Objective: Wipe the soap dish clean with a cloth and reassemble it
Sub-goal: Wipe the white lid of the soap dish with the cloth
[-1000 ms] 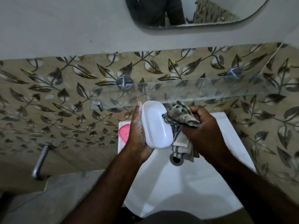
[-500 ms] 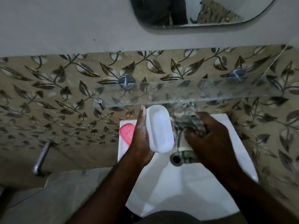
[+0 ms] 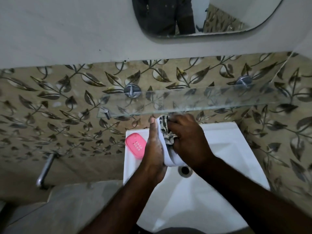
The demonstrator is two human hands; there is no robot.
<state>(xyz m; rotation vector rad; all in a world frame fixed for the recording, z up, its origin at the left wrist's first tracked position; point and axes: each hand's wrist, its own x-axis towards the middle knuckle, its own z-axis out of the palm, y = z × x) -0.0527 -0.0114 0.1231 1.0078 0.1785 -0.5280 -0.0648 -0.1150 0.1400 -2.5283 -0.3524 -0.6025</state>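
Left hand (image 3: 154, 149): wrapped around the white soap dish tray (image 3: 166, 156), thumb straight up along its left edge, holding it tight on its side.
White soap dish tray: up in the air over the back of the sink, just under the glass shelf, open side facing right.
Right hand (image 3: 187, 141): closed on the cloth, fingers curled, pushing it into the tray.
Cloth (image 3: 166, 132): striped, dark and light, bunched up inside the tray, touching it.
Pink part (image 3: 135, 145): flat on the back left corner of the sink, holes on top, just beside the left hand, apart from the tray.
Sink (image 3: 219, 191): white, drain hole (image 3: 185, 170) right below the two hands.
Glass shelf (image 3: 194, 102): see-through, fixed to the wall with round metal pins, above the hands.
Wall tiles (image 3: 59, 107): tan with dark leaves.
Mirror (image 3: 194, 14): at the top, showing dark clothes.
Metal bar (image 3: 45, 169): shiny, low on the left wall, well apart from the sink.
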